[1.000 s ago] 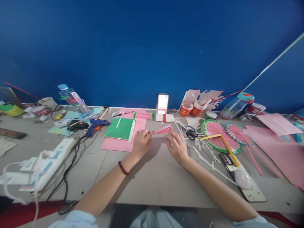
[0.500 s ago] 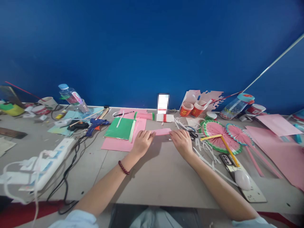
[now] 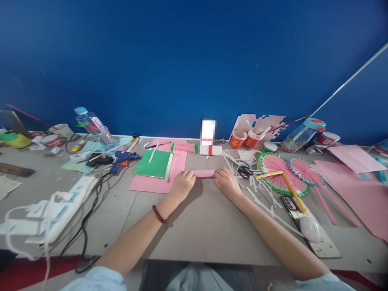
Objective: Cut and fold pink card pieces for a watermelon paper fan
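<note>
A narrow pink paper strip (image 3: 204, 173) stretches between my two hands above the grey table. My left hand (image 3: 183, 182), with a dark red bead bracelet (image 3: 159, 214) at the wrist, is closed on the strip's left end. On the right end, my right hand (image 3: 226, 182) is closed with bent fingers. Left of my left hand lie a green paper pack (image 3: 154, 163) and a pink sheet (image 3: 145, 185). Black-handled scissors (image 3: 245, 172) rest just right of my right hand, among white paper strips (image 3: 257, 197).
Watermelon-patterned paper fans (image 3: 280, 173) lie at right, near a phone (image 3: 289, 204) and large pink sheets (image 3: 357, 194). Red paper cups (image 3: 238, 139) and a lidded bottle (image 3: 301, 135) stand along the blue wall. At left are a blue glue gun (image 3: 123, 160), a plastic bottle (image 3: 95, 127) and a power strip (image 3: 68, 210).
Both hands have come slightly nearer to me and closer together with the pink strip. The scissors beside my right hand show more fully now.
</note>
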Motion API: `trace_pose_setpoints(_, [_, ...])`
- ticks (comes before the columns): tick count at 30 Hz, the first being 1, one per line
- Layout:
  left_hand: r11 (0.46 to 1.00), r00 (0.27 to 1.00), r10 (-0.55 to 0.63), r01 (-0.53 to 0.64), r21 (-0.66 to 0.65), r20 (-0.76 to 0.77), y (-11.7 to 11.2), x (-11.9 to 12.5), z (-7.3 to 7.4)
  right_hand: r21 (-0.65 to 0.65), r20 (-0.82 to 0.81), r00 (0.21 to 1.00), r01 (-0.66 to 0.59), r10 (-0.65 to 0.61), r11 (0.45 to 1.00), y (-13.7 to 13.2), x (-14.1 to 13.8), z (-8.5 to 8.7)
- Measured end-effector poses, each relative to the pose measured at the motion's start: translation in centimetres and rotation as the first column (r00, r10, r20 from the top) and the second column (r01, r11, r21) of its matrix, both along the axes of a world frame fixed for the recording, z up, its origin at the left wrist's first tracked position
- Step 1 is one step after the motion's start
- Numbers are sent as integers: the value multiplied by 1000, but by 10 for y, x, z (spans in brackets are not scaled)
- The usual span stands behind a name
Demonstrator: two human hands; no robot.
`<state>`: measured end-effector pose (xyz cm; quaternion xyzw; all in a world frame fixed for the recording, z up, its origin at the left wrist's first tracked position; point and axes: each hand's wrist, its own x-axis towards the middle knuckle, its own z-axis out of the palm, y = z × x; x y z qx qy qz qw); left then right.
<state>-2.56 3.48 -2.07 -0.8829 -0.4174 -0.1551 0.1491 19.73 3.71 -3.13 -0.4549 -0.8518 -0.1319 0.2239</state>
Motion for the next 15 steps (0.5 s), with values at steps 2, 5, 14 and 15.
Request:
trace_pose_setpoints(2, [998, 1000, 14, -15, -61, -8, -1, 1, -1, -39, 23, 1000, 1, 0, 999, 0, 0, -1])
trace_pose_setpoints(5, [988, 999, 40, -40, -146, -1, -2, 1, 1, -104, 47, 999, 19, -14, 994, -1, 0, 1])
trace_pose_setpoints(14, [961, 982, 106, -61, -270, 159, 0, -2, 3, -272, -59, 997, 32, -50, 962, 3, 3, 6])
trace_pose_setpoints(15, [958, 976, 121, -67, -279, 180, 1, -2, 2, -303, -115, 991, 25, -63, 953, 5, 4, 6])
